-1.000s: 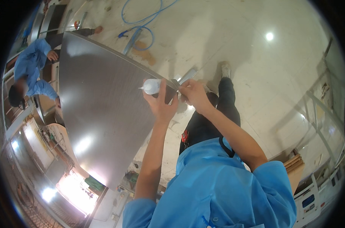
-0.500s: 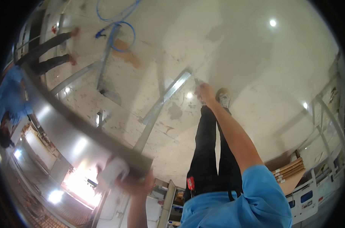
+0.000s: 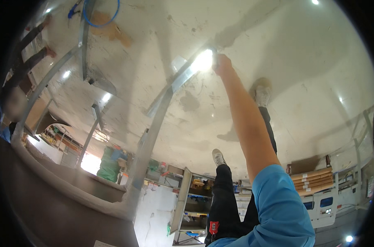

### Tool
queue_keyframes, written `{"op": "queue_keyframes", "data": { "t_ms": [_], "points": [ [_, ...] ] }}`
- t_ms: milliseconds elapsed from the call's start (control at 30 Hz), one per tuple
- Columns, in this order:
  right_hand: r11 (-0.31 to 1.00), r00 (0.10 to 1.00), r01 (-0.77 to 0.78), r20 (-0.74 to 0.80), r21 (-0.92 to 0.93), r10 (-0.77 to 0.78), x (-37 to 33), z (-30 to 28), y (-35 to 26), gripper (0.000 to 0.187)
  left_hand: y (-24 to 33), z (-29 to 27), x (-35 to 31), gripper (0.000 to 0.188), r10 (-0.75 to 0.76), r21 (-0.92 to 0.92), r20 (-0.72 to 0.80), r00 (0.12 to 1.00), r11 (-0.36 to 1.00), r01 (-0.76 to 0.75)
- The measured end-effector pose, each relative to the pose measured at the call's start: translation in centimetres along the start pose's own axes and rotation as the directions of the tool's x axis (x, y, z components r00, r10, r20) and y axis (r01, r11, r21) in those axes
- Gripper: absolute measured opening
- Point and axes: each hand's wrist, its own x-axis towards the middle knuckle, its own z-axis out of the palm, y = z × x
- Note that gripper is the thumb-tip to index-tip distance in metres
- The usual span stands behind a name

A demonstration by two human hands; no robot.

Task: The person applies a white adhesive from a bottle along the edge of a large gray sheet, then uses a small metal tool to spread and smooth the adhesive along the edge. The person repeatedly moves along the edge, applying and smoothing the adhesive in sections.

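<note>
My right arm stretches forward over the floor, and my right hand point(image 3: 223, 65) is closed near the far end of a metal bar point(image 3: 183, 80). Whatever it grips is lost in glare and too small to name. My left hand is out of the picture. A wide, dark, smooth metal panel point(image 3: 71, 210) fills the lower left, in front of a grey metal frame point(image 3: 148, 148). Beyond the frame at the far left, a co-worker's legs point(image 3: 30, 61) show, partly cut off by the rim.
A blue hose point(image 3: 117, 15) lies coiled on the floor point(image 3: 253, 45) at the far left. Shelving point(image 3: 197, 201) stands behind my legs. Stacked cardboard point(image 3: 312, 181) and a white cart point(image 3: 323, 208) are at the right. A green sack point(image 3: 108, 164) sits beyond the frame.
The shiny panel has dropped to the lower left, uncovering the frame. My left hand, which was at the panel's end, has left the picture. My right hand has moved farther forward; my feet have stepped apart.
</note>
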Motion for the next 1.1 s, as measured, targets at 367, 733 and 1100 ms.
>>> {"op": "queue_keyframes", "data": {
  "t_ms": [367, 733, 1100],
  "points": [
    [0.762, 0.990, 0.082, 0.139, -0.642, 0.011, -14.5, -8.6, -2.6, 0.024, 2.6, -3.3, -0.5, 0.096, 0.154, -0.101, -0.106, 0.982, 0.981, -0.164],
    [0.649, 0.971, 0.239, 0.198, -0.722, -0.138, -41.5, -13.1, -11.9, 0.016, 6.8, -5.4, 0.8, 0.058, 0.130, -0.356, -0.428, 0.894, 0.885, -0.299],
    [0.375, 0.828, 0.412, 0.170, -0.831, -0.534, -57.1, -14.0, -15.0, 0.020, 8.2, -4.9, 0.3, 0.034, -0.130, -0.699, -0.555, 0.821, 0.609, -0.375]
  ]
}}
